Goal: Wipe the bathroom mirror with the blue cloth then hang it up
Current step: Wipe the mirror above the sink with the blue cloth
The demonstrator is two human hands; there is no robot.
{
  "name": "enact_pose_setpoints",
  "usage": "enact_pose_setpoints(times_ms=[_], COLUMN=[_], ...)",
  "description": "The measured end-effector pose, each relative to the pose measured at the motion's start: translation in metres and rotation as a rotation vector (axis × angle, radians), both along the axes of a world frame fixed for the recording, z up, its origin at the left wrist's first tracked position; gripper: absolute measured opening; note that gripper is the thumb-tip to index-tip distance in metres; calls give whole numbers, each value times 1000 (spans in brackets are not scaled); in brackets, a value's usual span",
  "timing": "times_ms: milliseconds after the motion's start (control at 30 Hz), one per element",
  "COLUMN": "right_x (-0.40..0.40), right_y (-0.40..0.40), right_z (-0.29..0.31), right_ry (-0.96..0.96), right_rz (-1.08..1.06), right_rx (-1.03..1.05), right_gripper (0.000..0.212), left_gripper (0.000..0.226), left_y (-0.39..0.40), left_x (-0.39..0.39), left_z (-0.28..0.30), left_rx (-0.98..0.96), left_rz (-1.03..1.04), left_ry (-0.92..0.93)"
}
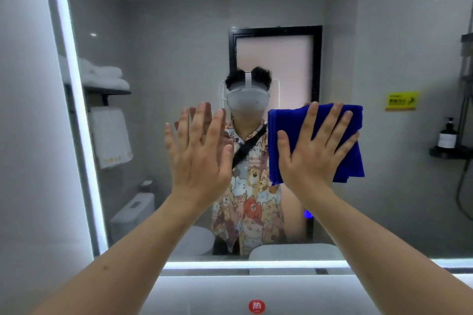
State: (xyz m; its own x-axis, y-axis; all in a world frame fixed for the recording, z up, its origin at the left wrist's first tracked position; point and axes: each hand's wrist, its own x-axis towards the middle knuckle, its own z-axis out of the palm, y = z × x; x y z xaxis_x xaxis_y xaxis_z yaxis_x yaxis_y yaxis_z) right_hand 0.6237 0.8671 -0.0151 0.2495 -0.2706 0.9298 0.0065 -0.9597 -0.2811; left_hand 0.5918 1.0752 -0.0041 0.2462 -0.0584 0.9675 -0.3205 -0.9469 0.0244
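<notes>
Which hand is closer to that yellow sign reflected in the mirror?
Right. The right hand, pressing the blue cloth, sits just left of the sign; the left hand is farther left, bare.

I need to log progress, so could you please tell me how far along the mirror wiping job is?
Done: the blue cloth is already picked up and on the mirror. In hand: the right hand presses the folded cloth flat against the glass with straight fingers, while the left hand is held open near the glass with nothing in it. Left: finishing the wiping, which I cannot judge from the glass, and hanging the cloth up.
</notes>
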Motion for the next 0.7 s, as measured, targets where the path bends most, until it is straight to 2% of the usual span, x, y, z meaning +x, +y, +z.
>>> enact_pose_setpoints(times_ms=[200, 467, 700], right_x=[0, 5, 7], right_y=[99, 235, 324], right_z=[-7, -6, -5], right_ry=[25, 25, 52], right_rz=[40, 58, 87], right_rx=[-72, -60, -195], right_gripper=[81, 81, 84], left_gripper=[69, 65, 66], left_y=[74, 208, 291], left_x=[6, 16, 26], left_z=[-3, -12, -18], left_rx=[4, 50, 25], left_rz=[4, 59, 96], left_ry=[1, -16, -2])
